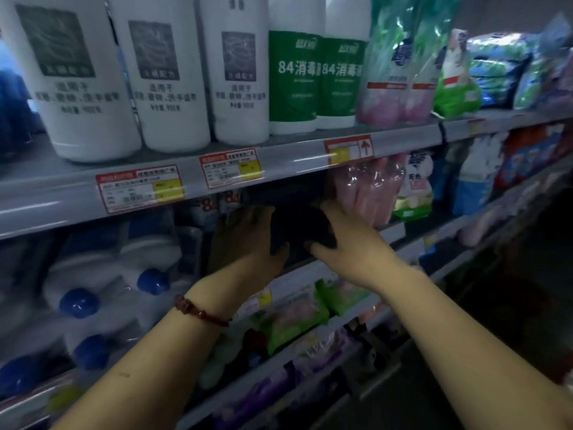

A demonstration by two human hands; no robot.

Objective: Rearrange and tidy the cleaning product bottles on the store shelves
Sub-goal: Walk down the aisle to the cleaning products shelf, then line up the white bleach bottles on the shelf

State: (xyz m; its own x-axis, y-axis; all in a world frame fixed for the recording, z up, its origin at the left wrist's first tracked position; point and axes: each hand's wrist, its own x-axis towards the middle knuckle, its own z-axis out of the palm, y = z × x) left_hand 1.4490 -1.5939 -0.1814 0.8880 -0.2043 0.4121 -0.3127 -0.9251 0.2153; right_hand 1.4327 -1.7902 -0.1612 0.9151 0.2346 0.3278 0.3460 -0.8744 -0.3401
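Note:
Both my hands reach into the dim middle shelf and hold a dark, black container [299,226] between them. My left hand [248,240], with a red bead bracelet on its wrist, grips the container's left side, thumb underneath. On the right side my right hand [347,240] grips it, thumb across the front. The container's shape and label are too dark to make out. Pink clear bottles [376,187] stand just right of it. White bottles with blue caps [80,302] lie to the left on the same shelf.
The upper shelf [279,159] carries big white bottles [167,72], two green-labelled 84 disinfectant bottles [294,79] and green-pink refill pouches [387,66]. Price tags [231,167] line its edge. Green packs [294,315] and purple packs fill the lower shelf.

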